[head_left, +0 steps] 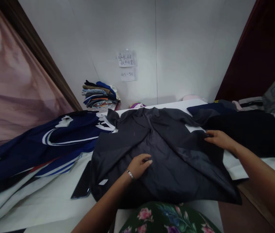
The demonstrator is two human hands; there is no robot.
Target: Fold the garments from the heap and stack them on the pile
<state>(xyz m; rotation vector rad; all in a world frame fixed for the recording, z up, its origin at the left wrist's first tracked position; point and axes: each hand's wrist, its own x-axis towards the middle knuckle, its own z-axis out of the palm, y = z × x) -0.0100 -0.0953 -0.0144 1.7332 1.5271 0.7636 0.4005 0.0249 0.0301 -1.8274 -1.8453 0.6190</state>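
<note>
A dark grey jacket (161, 161) is spread out in front of me, its collar end toward the wall and its front hanging partly open. A small white label (103, 182) shows at its lower left. My left hand (139, 165), with a silvery bracelet at the wrist, rests low over the middle of the jacket, thumb and fingers closed on a bit of dark cloth. On the right, my right hand (217, 139) pinches the jacket's outer edge near the sleeve. The fingertips of both hands are partly hidden.
Navy garments with white stripes (71, 129) lie at left, beside a black phone (82, 181). A stack of folded clothes (100, 95) stands against the back wall. Black cloth (248, 132) and other folded garments lie at right. Handwritten paper signs (127, 64) hang on the wall.
</note>
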